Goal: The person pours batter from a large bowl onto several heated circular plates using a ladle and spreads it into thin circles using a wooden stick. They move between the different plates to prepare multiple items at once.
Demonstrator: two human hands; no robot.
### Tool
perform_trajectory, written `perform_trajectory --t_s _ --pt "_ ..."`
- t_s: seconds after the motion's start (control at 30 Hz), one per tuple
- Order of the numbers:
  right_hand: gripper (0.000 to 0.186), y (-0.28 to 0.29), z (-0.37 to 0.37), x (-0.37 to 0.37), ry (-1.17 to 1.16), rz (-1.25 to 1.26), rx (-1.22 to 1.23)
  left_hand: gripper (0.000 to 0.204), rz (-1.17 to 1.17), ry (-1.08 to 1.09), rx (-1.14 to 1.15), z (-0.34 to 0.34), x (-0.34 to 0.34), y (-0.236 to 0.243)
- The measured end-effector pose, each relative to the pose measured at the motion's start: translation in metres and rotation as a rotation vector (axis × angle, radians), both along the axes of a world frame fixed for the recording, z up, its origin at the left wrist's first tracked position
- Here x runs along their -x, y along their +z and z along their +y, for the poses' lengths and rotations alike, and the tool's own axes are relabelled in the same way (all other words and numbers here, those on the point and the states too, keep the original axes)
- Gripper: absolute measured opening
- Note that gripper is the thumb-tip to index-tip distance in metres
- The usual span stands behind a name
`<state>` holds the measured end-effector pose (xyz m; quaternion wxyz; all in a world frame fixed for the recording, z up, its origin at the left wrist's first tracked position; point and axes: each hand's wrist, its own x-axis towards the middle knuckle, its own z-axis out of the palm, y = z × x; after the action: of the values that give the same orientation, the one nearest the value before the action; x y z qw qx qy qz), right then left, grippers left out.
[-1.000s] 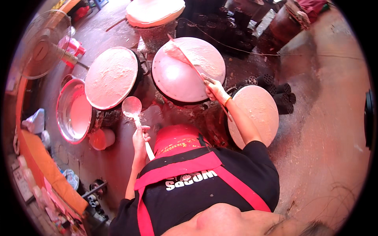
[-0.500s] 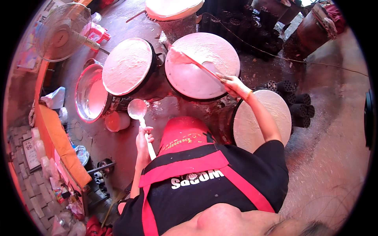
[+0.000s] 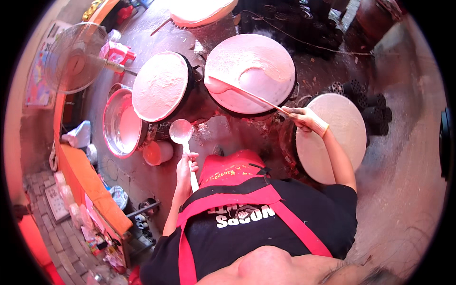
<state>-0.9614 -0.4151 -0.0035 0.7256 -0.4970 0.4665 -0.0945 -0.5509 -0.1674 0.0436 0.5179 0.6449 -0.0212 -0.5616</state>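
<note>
left hand (image 3: pixel 186 166) gripping ladle (image 3: pixel 182 131); right hand (image 3: pixel 306 120) gripping long spreader (image 3: pixel 230 88) across partly coated round griddle (image 3: pixel 261 85).

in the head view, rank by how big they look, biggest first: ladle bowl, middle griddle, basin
1. Middle griddle
2. Basin, though partly hidden
3. Ladle bowl, clearly the smallest

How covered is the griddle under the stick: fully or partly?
Partly, it appears: a rough pale layer lies over the upper part of the griddle, while smooth, bare-looking surface shows on both sides of the stick.
</note>
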Motion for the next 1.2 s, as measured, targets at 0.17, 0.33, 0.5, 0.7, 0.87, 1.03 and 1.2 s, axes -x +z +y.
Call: perform_trajectory --t_s 0.17,0.33,0.5,0.7,0.87,1.03,1.2 --pt "0.030 -0.014 0.034 -0.072 -0.866 -0.162 0.060 0.046 0.021 -0.233 0.040 -0.042 -0.038 0.000" --pt "0.036 -0.009 0.109 -0.107 -0.456 -0.025 0.083 0.045 0.004 -0.514 0.117 -0.061 -0.095 -0.003" --pt "0.041 -0.010 0.209 -0.148 -0.698 -0.067 0.087 0.040 0.032 -0.597 0.162 -0.049 -0.162 -0.021" --pt "0.034 -0.028 0.104 -0.370 -0.982 -0.409 0.131 0.035 0.048 -0.512 0.165 -0.002 -0.234 -0.015" --pt "0.022 -0.117 -0.038 -0.468 -1.027 0.170 0.403 0.031 0.082 -0.395 0.156 0.031 -0.271 -0.015" --pt "0.027 -0.157 0.008 -0.501 -1.256 0.400 0.604 0.029 0.104 -0.299 0.186 0.062 -0.296 -0.024" --pt "0.030 -0.151 0.063 -0.490 -1.483 0.061 0.221 0.028 0.133 -0.314 0.207 0.063 -0.297 -0.024"
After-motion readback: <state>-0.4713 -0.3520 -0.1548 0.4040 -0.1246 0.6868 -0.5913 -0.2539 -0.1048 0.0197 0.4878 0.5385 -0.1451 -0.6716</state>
